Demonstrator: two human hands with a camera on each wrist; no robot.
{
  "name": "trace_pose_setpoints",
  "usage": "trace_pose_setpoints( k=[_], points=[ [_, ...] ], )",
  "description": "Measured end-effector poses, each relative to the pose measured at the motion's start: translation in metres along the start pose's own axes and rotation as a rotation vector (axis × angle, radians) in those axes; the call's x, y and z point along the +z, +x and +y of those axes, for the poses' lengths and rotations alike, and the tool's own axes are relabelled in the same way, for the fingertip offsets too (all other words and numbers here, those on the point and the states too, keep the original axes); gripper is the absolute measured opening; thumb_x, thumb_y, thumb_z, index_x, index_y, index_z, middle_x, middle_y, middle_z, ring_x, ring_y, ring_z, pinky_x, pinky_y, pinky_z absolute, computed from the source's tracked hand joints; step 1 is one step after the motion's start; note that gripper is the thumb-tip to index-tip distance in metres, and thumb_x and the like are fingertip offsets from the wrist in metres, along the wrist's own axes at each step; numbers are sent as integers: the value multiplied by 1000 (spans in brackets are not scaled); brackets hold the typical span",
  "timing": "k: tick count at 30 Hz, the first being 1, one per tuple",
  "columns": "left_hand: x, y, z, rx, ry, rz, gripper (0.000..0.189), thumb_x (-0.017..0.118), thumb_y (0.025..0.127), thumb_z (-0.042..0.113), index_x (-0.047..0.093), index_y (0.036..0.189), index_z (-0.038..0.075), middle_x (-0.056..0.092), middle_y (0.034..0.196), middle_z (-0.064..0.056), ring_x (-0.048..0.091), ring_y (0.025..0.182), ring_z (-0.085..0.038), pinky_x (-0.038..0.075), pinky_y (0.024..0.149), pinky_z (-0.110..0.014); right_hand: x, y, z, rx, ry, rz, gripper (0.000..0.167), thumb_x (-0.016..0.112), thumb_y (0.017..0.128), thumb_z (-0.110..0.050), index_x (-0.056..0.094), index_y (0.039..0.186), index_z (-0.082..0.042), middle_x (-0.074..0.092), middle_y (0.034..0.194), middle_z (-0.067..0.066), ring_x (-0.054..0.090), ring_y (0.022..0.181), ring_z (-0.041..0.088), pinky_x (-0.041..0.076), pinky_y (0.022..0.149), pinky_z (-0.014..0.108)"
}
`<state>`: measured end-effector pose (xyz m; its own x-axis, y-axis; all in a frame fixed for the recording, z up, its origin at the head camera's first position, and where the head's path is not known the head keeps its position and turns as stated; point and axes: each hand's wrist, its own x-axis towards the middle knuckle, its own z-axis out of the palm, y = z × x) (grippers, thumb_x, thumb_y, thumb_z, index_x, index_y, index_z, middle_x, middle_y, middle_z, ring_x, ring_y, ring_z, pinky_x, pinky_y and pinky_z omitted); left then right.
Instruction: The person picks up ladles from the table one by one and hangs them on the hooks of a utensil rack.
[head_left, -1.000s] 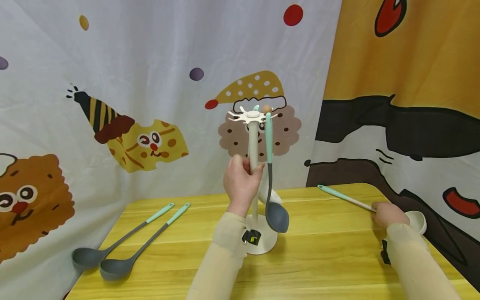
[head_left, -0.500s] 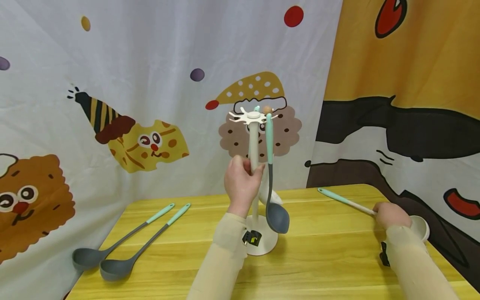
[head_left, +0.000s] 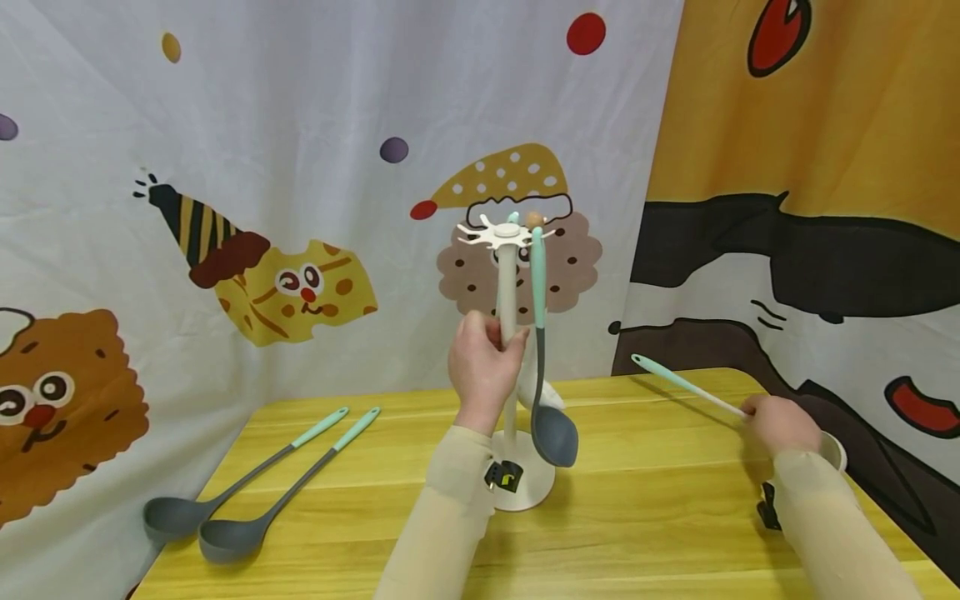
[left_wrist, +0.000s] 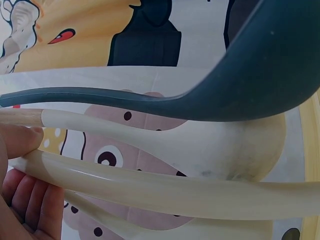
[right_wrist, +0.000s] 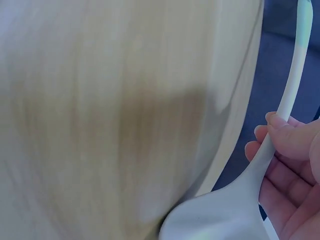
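Note:
My left hand [head_left: 483, 362] grips the pole [head_left: 507, 283] of a white utensil stand, thumb and fingers wrapped round it. A dark grey spoon [head_left: 555, 435] with a mint handle hangs from the stand's right side. Behind it hangs a white utensil [left_wrist: 150, 142] with a wooden handle, close to the pole in the left wrist view. At the table's right side my right hand [head_left: 783, 427] pinches a white ladle [right_wrist: 287, 100] by its shaft near the bowl. Its mint handle [head_left: 663, 372] points to the back left, raised over the table; the hand partly hides its bowl in the head view.
Two dark grey ladles [head_left: 180, 517] with mint handles lie side by side on the left of the wooden table [head_left: 360, 533]. The stand's round base [head_left: 534, 496] rests mid-table. A cartoon-printed curtain [head_left: 315, 100] hangs behind the table.
The white ladle has tilted, its handle end rising and shifting slightly left, while its bowl has become more hidden behind my right hand. My left hand stays on the pole.

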<state>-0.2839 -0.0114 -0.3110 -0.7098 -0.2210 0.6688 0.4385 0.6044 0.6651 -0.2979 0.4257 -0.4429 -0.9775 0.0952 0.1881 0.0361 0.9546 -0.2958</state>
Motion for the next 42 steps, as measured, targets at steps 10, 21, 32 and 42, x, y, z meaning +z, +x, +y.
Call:
trace_pose_setpoints(
  k=[10, 21, 32, 42],
  points=[
    [0, -1, -1, -7, -4, -7, 32, 83, 81, 24, 54, 83, 11, 55, 76, -1, 54, 64, -18, 43, 55, -31, -2, 0, -24, 15, 65, 78, 16, 70, 89, -9, 69, 100, 2, 67, 86, 21, 56, 65, 30, 43, 55, 43],
    [0, 0, 0, -2, 0, -5, 32, 83, 82, 25, 53, 82, 11, 54, 76, -1, 54, 65, -18, 42, 55, -31, -6, 2, -50, -29, 127, 127, 18, 68, 93, -17, 71, 103, -2, 68, 85, 14, 55, 67, 26, 41, 58, 41],
    [0, -1, 0, 4, 2, -3, 32, 82, 82, 24, 53, 83, 10, 54, 76, -2, 54, 65, -19, 43, 56, -32, -12, 2, -74, -21, 202, 184, 24, 69, 93, -22, 72, 109, -3, 71, 99, 17, 62, 79, 32, 45, 61, 41],
    [0, 0, -1, 22, -2, 8, 33, 83, 82, 23, 53, 82, 10, 54, 76, -3, 54, 65, -19, 42, 55, -31, -23, 0, -96, -78, 271, 267, 24, 70, 94, -21, 71, 109, -2, 71, 101, 19, 64, 90, 39, 46, 74, 50]
  ],
)
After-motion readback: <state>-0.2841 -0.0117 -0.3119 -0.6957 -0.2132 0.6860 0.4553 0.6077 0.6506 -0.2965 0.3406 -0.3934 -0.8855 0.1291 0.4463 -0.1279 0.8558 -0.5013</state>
